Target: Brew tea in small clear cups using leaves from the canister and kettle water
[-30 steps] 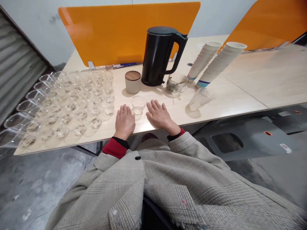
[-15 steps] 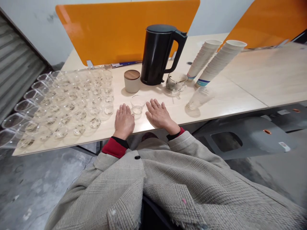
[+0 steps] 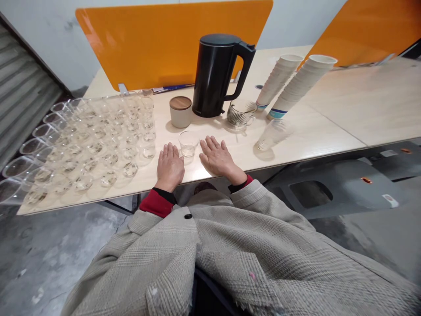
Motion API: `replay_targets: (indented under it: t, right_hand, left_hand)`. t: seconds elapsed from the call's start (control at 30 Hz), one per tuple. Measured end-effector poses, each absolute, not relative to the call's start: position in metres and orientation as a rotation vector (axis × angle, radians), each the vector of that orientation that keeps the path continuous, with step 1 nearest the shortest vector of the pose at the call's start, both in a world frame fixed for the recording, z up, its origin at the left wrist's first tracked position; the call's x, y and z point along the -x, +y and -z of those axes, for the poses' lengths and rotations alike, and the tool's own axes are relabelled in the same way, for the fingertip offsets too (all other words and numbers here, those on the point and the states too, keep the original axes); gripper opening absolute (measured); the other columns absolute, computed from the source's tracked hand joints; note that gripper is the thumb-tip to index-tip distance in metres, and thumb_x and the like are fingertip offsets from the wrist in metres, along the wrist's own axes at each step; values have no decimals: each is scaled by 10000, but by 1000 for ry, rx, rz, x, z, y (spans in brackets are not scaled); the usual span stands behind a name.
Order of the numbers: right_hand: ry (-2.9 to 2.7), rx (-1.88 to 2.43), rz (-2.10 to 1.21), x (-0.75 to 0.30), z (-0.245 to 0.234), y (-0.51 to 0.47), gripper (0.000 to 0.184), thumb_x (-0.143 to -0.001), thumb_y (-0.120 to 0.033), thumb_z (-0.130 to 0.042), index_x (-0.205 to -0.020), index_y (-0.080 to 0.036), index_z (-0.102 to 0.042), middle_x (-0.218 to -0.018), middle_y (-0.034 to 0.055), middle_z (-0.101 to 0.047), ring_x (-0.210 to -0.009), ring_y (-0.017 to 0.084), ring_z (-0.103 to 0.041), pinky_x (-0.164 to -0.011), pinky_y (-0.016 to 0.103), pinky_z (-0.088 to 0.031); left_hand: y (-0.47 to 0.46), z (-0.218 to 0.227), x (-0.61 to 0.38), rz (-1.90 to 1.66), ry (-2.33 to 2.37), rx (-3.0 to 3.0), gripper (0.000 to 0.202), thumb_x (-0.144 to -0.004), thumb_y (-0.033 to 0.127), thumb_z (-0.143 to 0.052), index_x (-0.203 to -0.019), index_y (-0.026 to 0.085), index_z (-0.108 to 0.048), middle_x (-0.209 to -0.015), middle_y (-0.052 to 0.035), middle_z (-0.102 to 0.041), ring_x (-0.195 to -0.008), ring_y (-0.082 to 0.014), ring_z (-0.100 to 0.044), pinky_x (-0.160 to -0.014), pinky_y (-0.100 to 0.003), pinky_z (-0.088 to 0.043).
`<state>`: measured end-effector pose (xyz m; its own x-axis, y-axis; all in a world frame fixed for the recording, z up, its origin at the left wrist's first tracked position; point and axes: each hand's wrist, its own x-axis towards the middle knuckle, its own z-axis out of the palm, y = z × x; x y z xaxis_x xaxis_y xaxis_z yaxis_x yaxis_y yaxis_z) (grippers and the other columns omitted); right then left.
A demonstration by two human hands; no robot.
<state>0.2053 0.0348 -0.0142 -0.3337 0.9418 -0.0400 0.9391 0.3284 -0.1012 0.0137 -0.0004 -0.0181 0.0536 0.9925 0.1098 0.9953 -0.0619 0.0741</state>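
— Two hands flat, palms down, at the table's (image 3: 329,131) near edge. Our left hand (image 3: 170,166) and right hand (image 3: 219,159) have their fingers (image 3: 213,145) stretched out, barely apart, gripping nothing.
— And the small clear cup (image 3: 188,143)?
— Upright between our fingertips, just below centre frame, apparently touched by neither. We cannot tell whether it holds liquid.
— So how far are we?
— Hardly begun, we judge: the black kettle (image 3: 215,77) is shut, and the wooden-lidded jar (image 3: 180,112) is closed.
— What surrounds us?
— Rows of clear cups (image 3: 98,140) fill the left, crowding our left hand. At right there is a ribbed glass mug (image 3: 240,114), leaning paper-cup stacks (image 3: 296,85) and a toppled clear-cup stack (image 3: 271,135). Nothing blocks the cup itself.
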Motion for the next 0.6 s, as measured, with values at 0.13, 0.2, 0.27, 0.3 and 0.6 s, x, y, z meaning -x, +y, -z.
replay_targets:
  t: [0.13, 0.2, 0.27, 0.3, 0.6]
  right_hand:
    - [-2532, 1799, -170, -205, 13, 34, 692, -1109, -378, -303, -1733, -80, -276, -1820, 204, -175, -1708, 368, -158, -1352, 669, -166]
    - [-2534, 1803, -174, -204, 13, 34, 692, -1109, -374, -304, -1733, -76, -273, -1820, 205, -169, -1708, 369, -153, -1353, 668, -162]
    - [-2537, 1807, -184, -203, 12, 34, 693, -1109, -374, -308, -1733, -75, -271, -1822, 203, -165, -1709, 369, -147, -1355, 665, -158]
    - [-2536, 1807, -188, -203, 13, 34, 693, -1108, -373, -311, -1733, -75, -272, -1822, 201, -165, -1709, 369, -147, -1355, 664, -155]
    - [-2268, 1511, -431, -222, 28, 46, 852, -1040, -509, -514, -1741, -107, -241, -1778, 219, -326, -1663, 352, -315, -1339, 620, -266]
  left_hand:
    - [0, 19, -13, 201, -2137, 2265, 625, -1096, 279, -332, -1642, -13, -411, -1760, -239, -344, -1670, -337, -304, -1365, -505, -269]
    - [0, 20, -13, 204, -2133, 2268, 624, -1095, 279, -332, -1641, -13, -413, -1760, -240, -346, -1671, -335, -303, -1365, -501, -270]
    - [0, 21, -12, 221, -2123, 2269, 620, -1095, 277, -329, -1634, -14, -426, -1753, -243, -356, -1667, -337, -314, -1361, -510, -280]
    - [0, 21, -12, 234, -2116, 2269, 617, -1094, 277, -330, -1629, -13, -434, -1748, -245, -364, -1663, -340, -323, -1358, -516, -287]
    - [-11, 23, -11, 389, -2024, 2332, 561, -1080, 282, -405, -1554, 13, -539, -1688, -241, -481, -1620, -364, -407, -1335, -543, -340]
